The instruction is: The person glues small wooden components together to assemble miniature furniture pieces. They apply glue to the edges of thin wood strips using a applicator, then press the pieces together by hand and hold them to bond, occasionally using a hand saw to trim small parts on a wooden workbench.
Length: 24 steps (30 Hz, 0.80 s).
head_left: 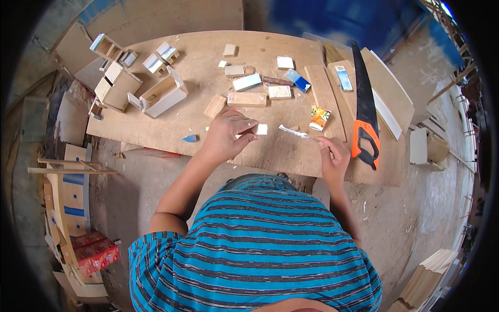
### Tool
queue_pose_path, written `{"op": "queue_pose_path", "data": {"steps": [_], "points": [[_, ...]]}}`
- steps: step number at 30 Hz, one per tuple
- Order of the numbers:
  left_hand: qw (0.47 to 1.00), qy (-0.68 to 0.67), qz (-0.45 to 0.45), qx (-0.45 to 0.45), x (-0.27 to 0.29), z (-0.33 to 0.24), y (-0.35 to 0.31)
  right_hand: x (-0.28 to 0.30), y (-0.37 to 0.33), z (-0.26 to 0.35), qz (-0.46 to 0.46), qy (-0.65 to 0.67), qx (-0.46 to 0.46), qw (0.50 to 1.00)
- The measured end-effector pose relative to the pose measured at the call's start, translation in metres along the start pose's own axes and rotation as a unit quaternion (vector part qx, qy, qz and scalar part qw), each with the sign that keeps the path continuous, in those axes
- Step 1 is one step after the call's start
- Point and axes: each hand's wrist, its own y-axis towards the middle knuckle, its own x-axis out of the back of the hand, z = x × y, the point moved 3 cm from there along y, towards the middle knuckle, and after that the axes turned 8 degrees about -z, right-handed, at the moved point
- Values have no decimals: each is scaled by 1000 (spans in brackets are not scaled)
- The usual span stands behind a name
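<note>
Small white-faced piece (262, 129): located over the near side of the workbench, in front of the torso, pinched in the left hand. Items logged by descending size. Workbench (195, 67): broad brown sheet, curved by the lens, scattered with offcuts. Handsaw (366, 99): black blade, orange and black handle, lying toward the right side with the handle nearest the person. Plank (323, 96): bare wood, lying flat, left of the handsaw. Open-topped box (165, 102): pale walls, on the left part of the bench, beside other small wooden assemblies. Left hand (228, 134): thumb and fingers closed on the piece, its white face projecting to the right of the fingertips. Right hand (333, 153): grasping the end of a thin stick between thumb and fingers. Long block (247, 99): whitish upper face, lying beyond the left hand. Thin stick (293, 131): pointing leftward, far portion coated in a white substance (type of substance cannot be told by eye), tip apart from the piece. Blue-faced block (298, 81): lying tilted among the offcuts. Yellow patterned container (319, 118): white at its mouth, just beyond the right hand. Blue chip (189, 138): near the bench's front edge, left of the left hand.
</note>
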Motion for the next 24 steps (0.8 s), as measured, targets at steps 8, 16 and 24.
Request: {"op": "queue_pose_path", "data": {"steps": [8,16,24], "points": [[996,76,8,-41,-11,-12,-3,-20,-1,-4,91,254,-298,915],[998,58,9,-25,-7,-7,-6,1,-5,-55,-14,219,-383,897],[994,87,46,-38,-30,0,-6,55,106,-87,-54,-281,-5,958]]}}
